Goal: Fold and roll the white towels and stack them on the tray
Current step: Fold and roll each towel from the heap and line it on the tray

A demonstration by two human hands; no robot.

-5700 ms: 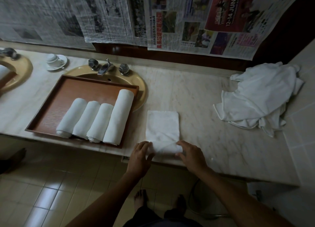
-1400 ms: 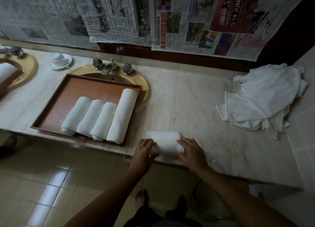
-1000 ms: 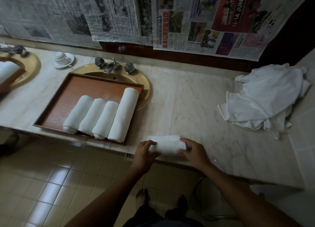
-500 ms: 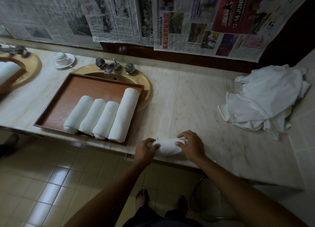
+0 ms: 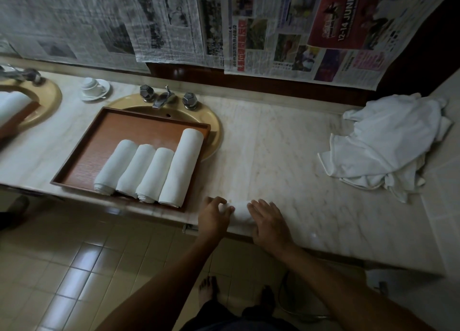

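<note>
While lying rolled at the near edge of the marble counter (image 5: 273, 156), small white towel (image 5: 239, 212) pinned between both hands. Left hand (image 5: 214, 216) curled over its left end, fingers bent on top; right hand (image 5: 267, 222) laid on its right end, fingers nearly straight and a little spread, pressing down. Just left of that, wooden tray (image 5: 99, 141) set partly over a yellow sink (image 5: 214, 131), carrying four rolled towels (image 5: 151, 169) side by side and touching, the rightmost longest. Behind the sink, taps (image 5: 165, 98); further left, a white cup on a saucer (image 5: 95, 88). Well apart on the right, a crumpled heap of white cloth (image 5: 383, 144). Along the wall, newspaper sheets (image 5: 174, 19), one red advert reading "12-14 JUNE" (image 5: 344, 22); remaining print too small to read.
</note>
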